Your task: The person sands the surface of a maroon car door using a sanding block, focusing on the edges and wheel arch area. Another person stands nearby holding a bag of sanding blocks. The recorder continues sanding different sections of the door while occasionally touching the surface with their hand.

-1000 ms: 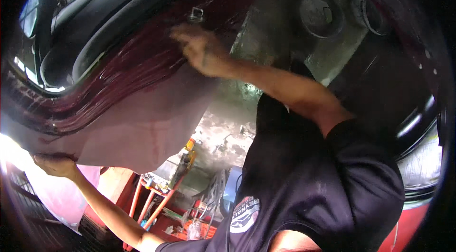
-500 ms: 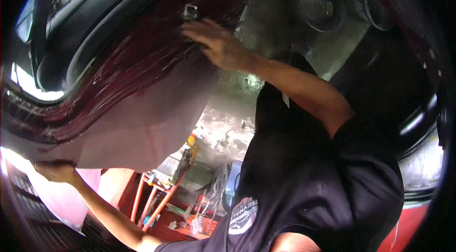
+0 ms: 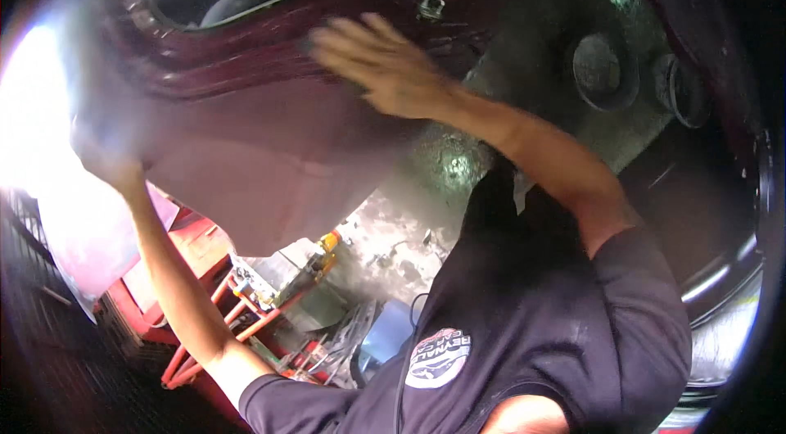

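Observation:
A dull maroon car body panel (image 3: 278, 164) with a sanded, matte face fills the upper left. My right hand (image 3: 385, 65) lies flat on it with the fingers spread. A small dark edge shows under the fingertips, and I cannot tell what it is. My left hand (image 3: 106, 160) curls around the panel's left edge, washed out by bright glare. My dark short-sleeved shirt (image 3: 524, 327) with a round chest badge fills the lower right.
A red tubular stand (image 3: 246, 319) sits under the panel, with a yellow-tipped tool (image 3: 327, 241) beside it. The grey concrete floor (image 3: 409, 258) looks wet. Two round dark caps (image 3: 602, 70) sit at the upper right. A pale pink sheet (image 3: 90, 246) hangs at the left.
My right hand has slid left and down across the maroon panel. My left hand, still on the panel's edge, has risen in the picture, and glare now floods the left side.

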A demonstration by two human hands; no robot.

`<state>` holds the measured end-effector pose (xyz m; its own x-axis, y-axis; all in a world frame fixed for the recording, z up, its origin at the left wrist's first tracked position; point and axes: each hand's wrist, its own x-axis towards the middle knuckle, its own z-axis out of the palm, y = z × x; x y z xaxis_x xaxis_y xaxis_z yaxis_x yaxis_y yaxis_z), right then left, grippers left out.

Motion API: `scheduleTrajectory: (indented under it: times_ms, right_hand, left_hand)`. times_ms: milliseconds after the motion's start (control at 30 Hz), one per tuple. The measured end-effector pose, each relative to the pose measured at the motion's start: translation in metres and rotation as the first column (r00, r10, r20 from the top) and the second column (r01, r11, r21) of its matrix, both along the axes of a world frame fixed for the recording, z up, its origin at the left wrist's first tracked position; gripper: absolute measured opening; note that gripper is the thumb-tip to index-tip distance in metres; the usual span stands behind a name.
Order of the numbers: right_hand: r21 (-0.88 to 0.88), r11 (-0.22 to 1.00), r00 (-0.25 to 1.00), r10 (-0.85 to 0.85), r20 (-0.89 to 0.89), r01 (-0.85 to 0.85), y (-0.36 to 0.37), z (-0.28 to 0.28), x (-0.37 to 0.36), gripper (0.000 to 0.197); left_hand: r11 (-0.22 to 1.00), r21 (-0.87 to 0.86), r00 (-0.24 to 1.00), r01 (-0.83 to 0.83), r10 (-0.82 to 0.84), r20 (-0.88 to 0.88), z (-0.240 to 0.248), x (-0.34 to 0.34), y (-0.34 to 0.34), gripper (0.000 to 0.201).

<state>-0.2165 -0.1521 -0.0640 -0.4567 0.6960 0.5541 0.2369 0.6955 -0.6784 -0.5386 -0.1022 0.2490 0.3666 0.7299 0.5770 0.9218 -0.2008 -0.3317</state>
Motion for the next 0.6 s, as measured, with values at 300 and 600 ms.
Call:
scheduleTrajectory:
  times_ms: [300, 600]
  right_hand:
    - [0.13, 0.991, 0.985, -0.016, -0.173, 0.039, 0.017, 0.086, -0.071, 0.079]
    - [-0.095, 0.977, 0.966, -0.17, 0.195, 0.191, -0.032, -0.015, 0.017, 0.075]
  left_hand:
    - [0.996, 0.024, 0.937, -0.089, 0.075, 0.341, -0.005, 0.043, -0.006, 0.048]
    - [0.995, 0.007, 0.923, -0.101, 0.091, 0.374, -0.003, 0.039, -0.009, 0.054]
